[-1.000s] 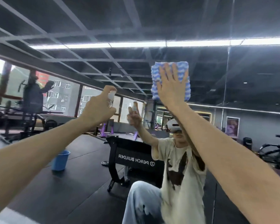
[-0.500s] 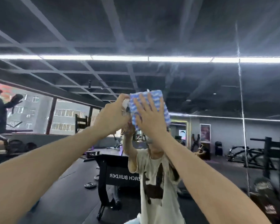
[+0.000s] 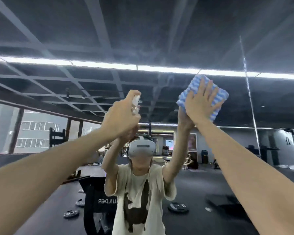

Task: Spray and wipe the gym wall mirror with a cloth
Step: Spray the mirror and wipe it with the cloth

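Note:
The gym wall mirror [image 3: 159, 39] fills the head view, hazy with streaks and fine spray high up. My right hand [image 3: 199, 102] presses a folded blue-and-white striped cloth [image 3: 218, 99] flat against the glass at upper right, fingers straight and spread. My left hand [image 3: 120, 119] grips a small clear spray bottle [image 3: 136, 102], raised left of centre with the nozzle toward the mirror; most of the bottle is hidden in the fist. Both arms reach up and forward. My reflection, in a pale T-shirt, stands below between the arms.
A vertical seam [image 3: 249, 99] between mirror panels runs just right of the cloth. Reflected in the glass are a black weight bench [image 3: 98, 200], weight plates [image 3: 177, 207] on the dark floor, gym machines at right and windows at left.
My right hand slid the cloth from the centre up and to the right across the glass. My left hand with the bottle separated from it and stays left of centre. The view tilted upward.

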Available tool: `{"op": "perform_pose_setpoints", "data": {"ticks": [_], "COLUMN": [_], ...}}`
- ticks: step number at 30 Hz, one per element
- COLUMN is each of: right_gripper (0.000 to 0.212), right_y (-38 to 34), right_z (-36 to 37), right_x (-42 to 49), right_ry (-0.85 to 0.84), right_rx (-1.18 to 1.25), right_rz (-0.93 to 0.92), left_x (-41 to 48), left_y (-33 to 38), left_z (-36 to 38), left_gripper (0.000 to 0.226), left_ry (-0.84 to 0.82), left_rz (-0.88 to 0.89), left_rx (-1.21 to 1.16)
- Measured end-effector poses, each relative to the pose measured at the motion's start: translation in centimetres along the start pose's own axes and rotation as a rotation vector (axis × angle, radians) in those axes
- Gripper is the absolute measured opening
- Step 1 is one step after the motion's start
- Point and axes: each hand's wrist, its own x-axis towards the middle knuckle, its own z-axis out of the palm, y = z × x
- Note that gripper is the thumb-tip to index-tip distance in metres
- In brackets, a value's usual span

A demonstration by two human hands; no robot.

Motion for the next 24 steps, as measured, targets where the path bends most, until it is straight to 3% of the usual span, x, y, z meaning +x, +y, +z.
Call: {"op": "perform_pose_setpoints", "data": {"ticks": [2, 5, 6, 7, 8, 10, 12, 13, 14, 15, 16, 18, 20, 22, 24], "right_gripper": [0.060, 0.067, 0.065, 0.064, 0.063, 0.060, 0.053, 0.053, 0.052, 0.047, 0.036, 0.031, 0.036, 0.040, 0.045], "right_y": [-4.1, -9.1, -9.1, -8.3, -6.8, -3.0, -1.2, -1.8, -3.5, -6.0, -8.3, -12.5, -14.8, -13.7, -11.9], "right_z": [0.7, 2.3, 2.6, 2.6, 2.3, 1.4, 1.2, 1.0, 0.8, 0.7, 1.2, 2.0, 2.1, 2.4, 2.4], "right_x": [1.2, -0.6, -0.2, 0.9, 2.2, 5.4, 6.9, 6.7, 5.9, 4.5, 3.4, 2.2, 2.8, 6.0, 8.7], "right_ry": [-0.009, -0.170, -0.240, -0.239, -0.166, 0.049, 0.111, 0.029, -0.152, -0.397, -0.536, -0.289, -0.047, 0.088, 0.139], "right_rx": [-0.018, -0.129, -0.161, -0.140, -0.115, -0.106, -0.111, -0.054, 0.114, 0.262, 0.313, 0.098, 0.005, -0.087, 0.009], "right_rz": [-0.152, -0.957, -1.085, -1.103, -0.973, -0.518, -0.120, -0.099, -0.210, -0.475, -0.702, -0.965, -0.993, -0.802, -0.451], "left_x": [1.6, 3.2, 3.7, 3.9, 3.9, 3.5, 2.9, 2.8, 2.8, 2.8, 2.9, 3.1, 3.4, 3.8, 4.3], "left_y": [-0.1, 0.0, 0.2, 0.4, 0.4, 0.1, -0.2, -0.5, -0.8, -1.1, -1.3, -1.8, -2.1, -2.5, -2.9], "left_z": [-0.6, -1.2, -1.4, -1.6, -1.6, -1.4, -1.4, -1.4, -1.3, -1.1, -1.0, -0.9, -0.9, -1.6, -2.7], "left_gripper": [0.057, 0.053, 0.053, 0.055, 0.055, 0.056, 0.058, 0.058, 0.058, 0.058, 0.058, 0.055, 0.054, 0.055, 0.056], "left_ry": [0.057, 0.121, 0.146, 0.157, 0.155, 0.166, 0.166, 0.166, 0.173, 0.187, 0.205, 0.243, 0.250, 0.235, 0.222], "left_rz": [0.001, -0.035, -0.059, -0.085, -0.095, -0.082, -0.056, -0.059, -0.072, -0.086, -0.099, -0.120, -0.113, -0.090, -0.070], "left_rx": [-0.015, -0.072, -0.086, -0.097, -0.111, -0.156, -0.171, -0.163, -0.153, -0.150, -0.153, -0.138, -0.107, -0.087, -0.069]}}
